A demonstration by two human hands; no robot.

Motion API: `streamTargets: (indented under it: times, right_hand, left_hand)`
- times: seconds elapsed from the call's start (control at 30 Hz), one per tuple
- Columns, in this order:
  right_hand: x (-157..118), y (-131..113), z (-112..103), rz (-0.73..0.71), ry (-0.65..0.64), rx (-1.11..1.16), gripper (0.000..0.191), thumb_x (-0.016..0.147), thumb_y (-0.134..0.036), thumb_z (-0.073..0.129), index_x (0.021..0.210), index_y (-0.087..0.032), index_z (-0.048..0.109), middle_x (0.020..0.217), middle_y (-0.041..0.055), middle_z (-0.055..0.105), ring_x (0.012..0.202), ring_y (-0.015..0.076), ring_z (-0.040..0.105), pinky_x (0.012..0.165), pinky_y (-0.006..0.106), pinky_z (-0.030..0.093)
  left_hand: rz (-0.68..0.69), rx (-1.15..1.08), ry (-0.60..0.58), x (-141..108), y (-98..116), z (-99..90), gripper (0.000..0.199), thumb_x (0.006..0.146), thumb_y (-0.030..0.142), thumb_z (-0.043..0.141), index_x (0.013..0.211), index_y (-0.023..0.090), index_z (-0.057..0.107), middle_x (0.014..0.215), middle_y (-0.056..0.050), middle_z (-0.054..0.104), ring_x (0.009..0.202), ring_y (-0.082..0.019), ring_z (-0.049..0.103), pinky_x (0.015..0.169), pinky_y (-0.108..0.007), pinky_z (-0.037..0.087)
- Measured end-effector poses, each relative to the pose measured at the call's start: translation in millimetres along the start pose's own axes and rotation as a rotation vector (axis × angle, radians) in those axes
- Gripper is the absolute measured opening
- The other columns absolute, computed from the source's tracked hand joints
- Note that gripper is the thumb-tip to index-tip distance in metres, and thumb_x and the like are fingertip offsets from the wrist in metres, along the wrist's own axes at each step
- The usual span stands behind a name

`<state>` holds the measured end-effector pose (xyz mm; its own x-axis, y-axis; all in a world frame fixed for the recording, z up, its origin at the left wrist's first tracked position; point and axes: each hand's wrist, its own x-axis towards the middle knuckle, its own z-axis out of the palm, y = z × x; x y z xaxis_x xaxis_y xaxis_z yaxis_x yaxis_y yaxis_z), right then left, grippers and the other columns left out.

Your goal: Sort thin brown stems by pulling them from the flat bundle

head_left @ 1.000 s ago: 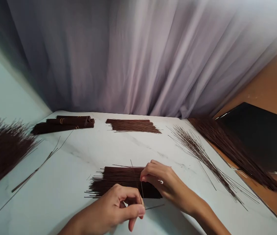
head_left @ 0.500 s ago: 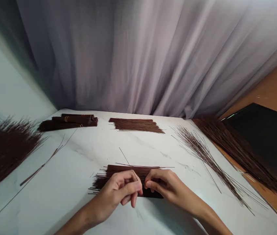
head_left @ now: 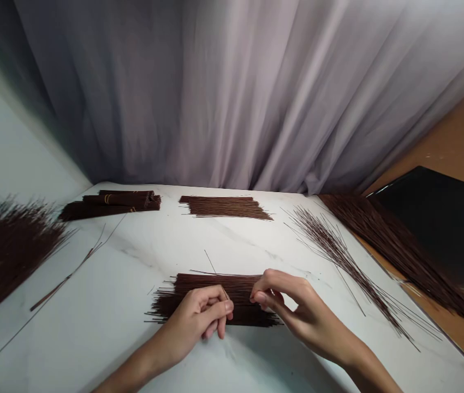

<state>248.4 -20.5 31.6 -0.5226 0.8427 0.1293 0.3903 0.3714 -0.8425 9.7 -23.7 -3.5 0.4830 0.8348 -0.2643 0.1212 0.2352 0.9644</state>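
Left hand: the left hand (head_left: pixel 199 316) is half curled above the near stack (head_left: pixel 240 286), thumb tip against forefinger; a thin stick (head_left: pixel 209 261) appears pinched there, slanting up past the stack's far edge.
Right hand: the right hand (head_left: pixel 305 305) arches over the other end of the stack, thumb and forefinger tips closed together; whether they grip anything, I cannot tell.
Near stack: dark sticks lie roughly parallel in a flat layer on the white tabletop (head_left: pixel 129 311), uneven at the left end; no band shows around them.
Far stack: a second, browner layer (head_left: pixel 226 208) lies flat near the curtain (head_left: pixel 215 98), with no visible tie.
Bound rolls: dark rolls (head_left: pixel 128 203) lie together at the far left, at least two with yellow bands, so these look finished.
Loose sticks: the large heap (head_left: pixel 6 262) at the left, the small bunch (head_left: pixel 70 275) beside it, the fanned sticks (head_left: pixel 349 262) and the long bundle (head_left: pixel 404 248) at the right all look unsorted; both flat stacks seem only part-way along.
Hard to see: the hands cover parts of the near stack; the stick's lower end is lost at the left fingers. The heap is cut off by the frame, and the rolls overlap too much to count.
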Motion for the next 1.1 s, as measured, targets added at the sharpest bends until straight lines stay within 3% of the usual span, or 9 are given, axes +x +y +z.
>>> streamTargets:
  times: [0.13, 0.23, 0.63, 0.87, 1.1]
  right_hand:
    - [-2.3, 0.4, 2.4, 0.128, -0.132, 0.106, 0.025, 0.102, -0.04, 0.057, 0.089, -0.022, 0.068, 0.086, 0.0009, 0.068, 0.081, 0.015, 0.061, 0.074, 0.027, 0.046]
    - [1.8, 4.8, 3.8, 0.164, -0.206, 0.136, 0.027, 0.1, -0.041, 0.059, 0.089, -0.02, 0.071, 0.087, 0.0021, 0.07, 0.083, 0.016, 0.061, 0.074, 0.027, 0.046]
    - [8.0, 13.3, 5.8, 0.201, -0.195, 0.185, 0.032, 0.097, -0.047, 0.061, 0.091, -0.018, 0.073, 0.084, 0.003, 0.067, 0.077, 0.0167, 0.06, 0.068, 0.026, 0.046]
    - [7.3, 5.8, 12.2, 0.185, -0.19, 0.053, 0.03, 0.1, -0.044, 0.058, 0.089, -0.02, 0.071, 0.084, 0.0017, 0.069, 0.078, 0.0157, 0.062, 0.067, 0.025, 0.045]
    - [3.3, 0.7, 1.0, 0.185, -0.107, -0.092, 0.032, 0.103, -0.046, 0.049, 0.094, -0.022, 0.069, 0.087, 0.0013, 0.07, 0.077, 0.0161, 0.061, 0.069, 0.028, 0.046]
  left_hand:
    - [-0.02, -0.189, 0.069, -2.1, 10.4, -3.1, 0.029, 0.097, 0.039, 0.057, 0.08, 0.015, 0.062, 0.058, 0.003, 0.057, 0.05, -0.008, 0.031, 0.053, -0.022, 0.023]
    - [-0.059, -0.293, 0.03, -7.4, 18.6, -3.5, 0.031, 0.097, 0.042, 0.059, 0.08, 0.015, 0.062, 0.058, 0.003, 0.056, 0.051, -0.008, 0.027, 0.054, -0.023, 0.021]
    - [0.026, -0.299, -0.057, -12.5, 16.4, -0.7, 0.029, 0.099, 0.038, 0.057, 0.082, 0.015, 0.063, 0.058, 0.002, 0.056, 0.051, -0.008, 0.029, 0.056, -0.023, 0.026]
    - [0.144, -0.022, 0.131, -7.8, 6.9, 0.3, 0.028, 0.095, 0.044, 0.065, 0.086, 0.017, 0.063, 0.06, 0.004, 0.056, 0.053, -0.009, 0.036, 0.052, -0.022, 0.029]
    - [0.123, 0.02, 0.242, -5.4, 3.7, -3.1, 0.031, 0.094, 0.047, 0.064, 0.083, 0.018, 0.062, 0.069, 0.003, 0.056, 0.053, -0.008, 0.044, 0.047, -0.019, 0.034]
